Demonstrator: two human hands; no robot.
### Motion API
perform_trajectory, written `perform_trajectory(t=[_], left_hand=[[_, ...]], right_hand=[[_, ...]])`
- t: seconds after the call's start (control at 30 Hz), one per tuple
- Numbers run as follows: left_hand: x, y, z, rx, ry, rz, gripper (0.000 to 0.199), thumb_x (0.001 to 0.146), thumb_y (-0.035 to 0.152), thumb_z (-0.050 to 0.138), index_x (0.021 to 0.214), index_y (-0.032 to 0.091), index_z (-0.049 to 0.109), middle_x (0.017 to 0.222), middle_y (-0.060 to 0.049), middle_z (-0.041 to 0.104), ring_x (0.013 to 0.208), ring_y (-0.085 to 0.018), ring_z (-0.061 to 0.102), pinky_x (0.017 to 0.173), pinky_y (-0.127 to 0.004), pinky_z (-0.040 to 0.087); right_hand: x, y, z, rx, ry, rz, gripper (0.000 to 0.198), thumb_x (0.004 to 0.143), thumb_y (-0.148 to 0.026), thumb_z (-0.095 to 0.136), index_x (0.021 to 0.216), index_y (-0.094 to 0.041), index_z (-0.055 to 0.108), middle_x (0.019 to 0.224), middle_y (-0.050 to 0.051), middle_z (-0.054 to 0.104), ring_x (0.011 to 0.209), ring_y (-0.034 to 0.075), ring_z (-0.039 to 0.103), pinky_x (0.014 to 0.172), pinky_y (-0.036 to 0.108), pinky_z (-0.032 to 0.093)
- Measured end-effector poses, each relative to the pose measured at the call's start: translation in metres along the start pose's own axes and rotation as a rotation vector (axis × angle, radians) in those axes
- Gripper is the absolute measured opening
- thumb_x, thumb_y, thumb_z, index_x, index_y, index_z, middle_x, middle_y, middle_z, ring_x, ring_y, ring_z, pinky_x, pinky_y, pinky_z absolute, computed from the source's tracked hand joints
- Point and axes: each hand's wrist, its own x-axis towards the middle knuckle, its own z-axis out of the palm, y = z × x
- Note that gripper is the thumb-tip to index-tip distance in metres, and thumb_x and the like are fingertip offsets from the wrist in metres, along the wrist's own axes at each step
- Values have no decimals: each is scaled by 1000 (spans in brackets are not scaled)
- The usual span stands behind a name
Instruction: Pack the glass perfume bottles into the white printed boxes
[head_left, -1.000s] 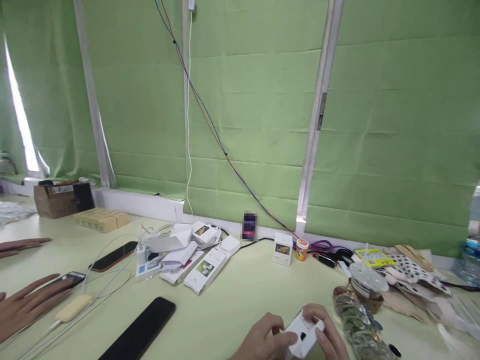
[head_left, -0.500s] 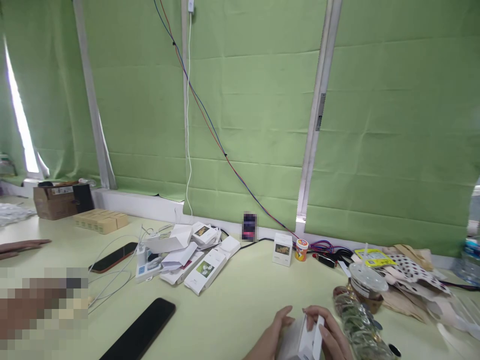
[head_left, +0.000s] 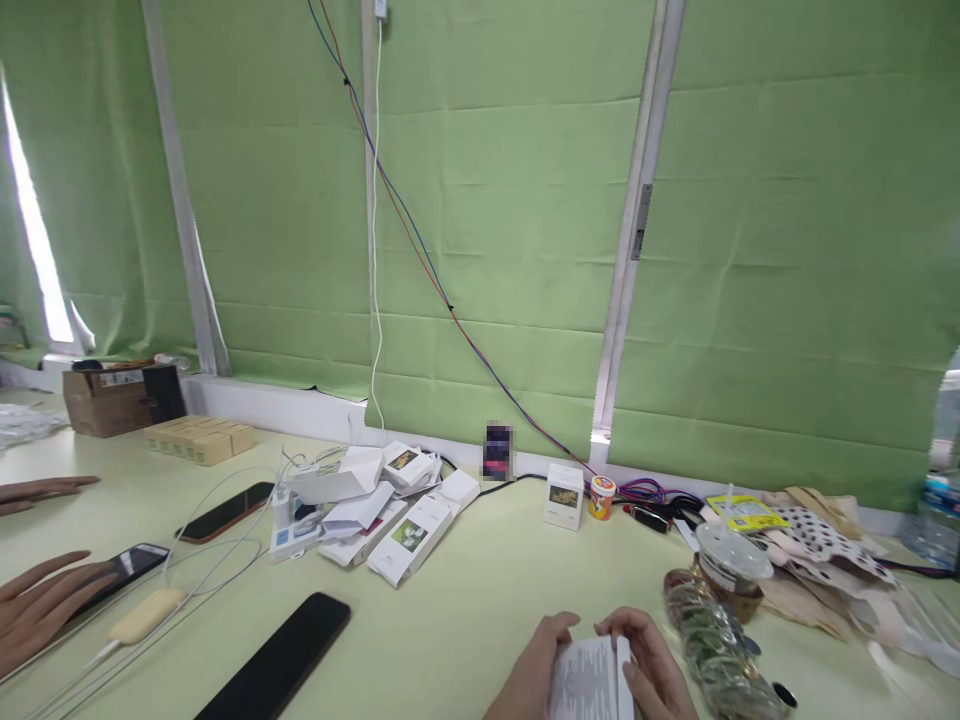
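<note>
A small white box [head_left: 582, 678] with grey printed text on its upper face is held low at the front of the table. My left hand [head_left: 534, 668] grips its left side, with the thumb and fingers bent around the far corner. On the right, my right hand [head_left: 651, 662] wraps the other edge, its fingers over the top and its thumb along a narrow white side. The lower part of the box is cut off by the frame. Right of my hands lies a row of clear-wrapped round items [head_left: 709, 640], beside a lidded plastic cup [head_left: 731, 560].
A black phone [head_left: 277, 655] lies left of my hands. Flattened white boxes [head_left: 412, 540] and a power strip [head_left: 296, 535] are beyond it. A white box [head_left: 563, 497] and an orange tub [head_left: 601, 497] stand farther back. Another person's hand [head_left: 45, 605] rests on a phone at far left.
The white box has turned in my hands, so a printed face now shows where plain white sides and an edge flap showed before. Both my hands stay on it.
</note>
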Motion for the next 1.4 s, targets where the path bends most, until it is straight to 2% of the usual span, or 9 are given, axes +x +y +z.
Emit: perform_trajectory(t=[0.2, 0.33, 0.5, 0.63, 0.8, 1.0, 1.17, 1.3, 1.4], left_hand=[[-1, 8, -2, 119, -19, 28, 81, 61, 50, 69, 130, 20, 40, 110, -9, 49, 98, -26, 48, 91, -41, 37], [0, 4, 0, 128, 12, -9, 79, 62, 47, 73, 129, 21, 41, 111, -8, 50, 99, -25, 49, 93, -40, 37], [0, 5, 2, 130, 33, -48, 64, 68, 41, 69, 124, 20, 45, 110, -7, 52, 99, -24, 49, 94, -39, 36], [-2, 10, 0, 77, 55, -92, 63, 66, 41, 70, 121, 21, 46, 110, -6, 53, 98, -24, 50, 93, -39, 37], [-2, 8, -2, 60, 16, -11, 75, 55, 40, 75, 120, 21, 45, 112, -6, 53, 98, -25, 49, 92, -40, 37], [-3, 11, -2, 32, 22, -18, 72, 57, 42, 75, 118, 20, 45, 108, -6, 53, 95, -23, 50, 88, -37, 39], [-4, 25, -6, 51, 1, 11, 70, 57, 40, 74, 118, 20, 45, 110, -7, 52, 96, -24, 50, 89, -37, 38], [-4, 27, -8, 63, -2, 25, 70, 60, 45, 72, 119, 20, 45, 110, -8, 51, 98, -25, 50, 90, -37, 38], [-3, 24, -8, 49, -5, 42, 76, 59, 53, 73, 121, 18, 46, 109, -9, 50, 99, -26, 50, 92, -39, 37]], right_hand=[[0, 8, -2, -4, -11, -4, 30, 81, -50, 55, 98, -25, 58, 87, 5, 61, 86, 23, 59, 80, 36, 49], [-2, 14, -2, 60, -9, 35, 29, 78, -45, 58, 101, -27, 57, 87, 5, 61, 89, 23, 59, 83, 37, 48], [-2, 19, -3, 111, 1, 62, 34, 75, -45, 61, 104, -27, 56, 89, 5, 62, 92, 24, 60, 84, 38, 47], [-1, 17, -4, 111, -12, 68, 40, 74, -51, 61, 104, -26, 56, 89, 7, 62, 94, 27, 60, 84, 42, 47], [0, 13, -3, 113, -34, 71, 44, 73, -57, 62, 105, -27, 55, 90, 6, 61, 96, 26, 60, 85, 41, 47], [-4, 16, -1, 126, -25, 86, 40, 76, -56, 60, 105, -28, 56, 91, 6, 62, 94, 25, 61, 84, 38, 49], [-10, 22, 0, -53, -63, 52, 38, 85, -54, 49, 113, -29, 57, 110, 7, 64, 105, 26, 61, 88, 38, 50], [-10, 42, 3, -296, -61, -65, 46, 92, -54, 34, 127, -32, 53, 132, 5, 57, 125, 27, 50, 102, 42, 42], [-2, 64, -2, -415, -83, -210, 57, 88, -64, 30, 132, -33, 50, 137, 5, 54, 126, 30, 48, 101, 45, 42]])
